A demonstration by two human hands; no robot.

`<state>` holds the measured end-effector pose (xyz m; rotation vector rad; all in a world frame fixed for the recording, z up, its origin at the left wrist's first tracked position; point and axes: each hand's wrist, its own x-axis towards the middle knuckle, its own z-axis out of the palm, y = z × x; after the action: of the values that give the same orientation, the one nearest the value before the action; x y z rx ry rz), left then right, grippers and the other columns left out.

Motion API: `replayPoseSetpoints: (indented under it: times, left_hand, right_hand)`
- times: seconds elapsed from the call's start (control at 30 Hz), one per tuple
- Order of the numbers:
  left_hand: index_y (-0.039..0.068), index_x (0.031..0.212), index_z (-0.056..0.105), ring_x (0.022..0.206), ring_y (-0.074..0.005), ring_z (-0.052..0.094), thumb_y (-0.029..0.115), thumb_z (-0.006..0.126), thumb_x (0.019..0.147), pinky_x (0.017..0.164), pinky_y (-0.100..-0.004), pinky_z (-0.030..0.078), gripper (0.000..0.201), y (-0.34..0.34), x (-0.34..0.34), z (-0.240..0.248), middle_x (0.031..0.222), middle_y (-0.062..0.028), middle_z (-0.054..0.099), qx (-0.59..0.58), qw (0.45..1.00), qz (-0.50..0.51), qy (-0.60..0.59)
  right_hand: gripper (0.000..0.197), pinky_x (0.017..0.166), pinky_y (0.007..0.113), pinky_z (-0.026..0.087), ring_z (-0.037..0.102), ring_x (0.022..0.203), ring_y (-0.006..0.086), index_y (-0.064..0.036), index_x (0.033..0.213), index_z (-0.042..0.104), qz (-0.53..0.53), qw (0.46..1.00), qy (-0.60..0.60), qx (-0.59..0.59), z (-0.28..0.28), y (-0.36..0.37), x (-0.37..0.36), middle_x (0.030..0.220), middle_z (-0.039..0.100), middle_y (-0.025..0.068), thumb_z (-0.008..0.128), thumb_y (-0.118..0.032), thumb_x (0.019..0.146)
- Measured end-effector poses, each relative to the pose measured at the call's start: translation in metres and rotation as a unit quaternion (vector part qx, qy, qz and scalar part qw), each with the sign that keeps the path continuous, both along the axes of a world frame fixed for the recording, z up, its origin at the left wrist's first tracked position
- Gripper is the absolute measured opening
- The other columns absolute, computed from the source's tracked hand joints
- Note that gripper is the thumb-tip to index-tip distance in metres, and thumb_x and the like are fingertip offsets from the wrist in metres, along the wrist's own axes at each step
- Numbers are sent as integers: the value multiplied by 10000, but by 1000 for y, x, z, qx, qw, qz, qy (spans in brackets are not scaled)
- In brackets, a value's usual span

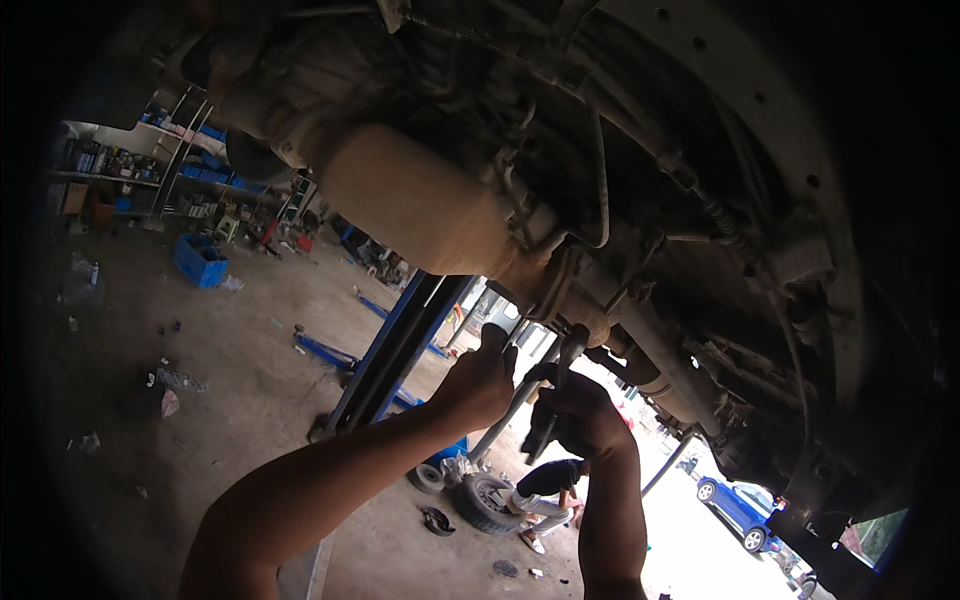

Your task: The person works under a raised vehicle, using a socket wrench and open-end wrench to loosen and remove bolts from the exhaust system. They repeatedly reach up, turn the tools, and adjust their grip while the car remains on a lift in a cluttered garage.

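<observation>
I am under a raised vehicle with both arms up. The rusty muffler (pixel 405 195) hangs above, its exhaust pipe (pixel 580 310) running down to the right. Just below the pipe joint, my left hand (pixel 480 382) is closed in a fist; a thin bar seems to rise beside its fingers, but what it grips is hidden. To its right, my right hand (pixel 585 412) is closed around a dark hand tool (pixel 570 355). The tool's upper end is close under the pipe, and its lower end shows below the fingers. Whether it touches the pipe is too dark to tell.
A blue lift post (pixel 395 345) stands beyond my left arm. Below, a person (pixel 545 500) sits beside a wheel (pixel 488 503) on the floor. A blue crate (pixel 200 262) and loaded shelves (pixel 110 165) are at left; a blue car (pixel 738 510) stands outside at right.
</observation>
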<state>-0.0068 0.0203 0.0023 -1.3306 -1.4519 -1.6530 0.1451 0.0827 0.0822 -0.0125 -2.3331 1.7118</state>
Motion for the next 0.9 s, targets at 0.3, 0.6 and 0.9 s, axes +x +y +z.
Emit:
replayPoseSetpoints:
  times: [0.3,0.6,0.9]
  left_hand:
    - [-52,1221,377,719,-399,580,75,427,896,625,-461,469,353,-3,12,31,740,-257,575,119,993,-16,8]
    - [-23,1212,465,730,-356,595,31,456,850,654,-428,483,367,-9,17,37,751,-227,591,69,997,18,1]
    - [-27,1228,441,726,-351,600,8,476,821,637,-441,477,410,-27,18,40,736,-215,591,15,1000,18,1]
  right_hand:
    - [219,649,290,523,619,755,184,-7,1081,459,-161,934,-7,319,-8,31,-38,857,614,129,474,-160,926]
    - [184,665,374,499,626,844,246,-2,1008,476,-193,919,30,342,-13,52,-47,818,596,121,478,-155,906]
    - [220,516,301,486,580,578,232,14,1042,483,128,991,-15,21,12,28,-4,682,569,141,495,-148,895]
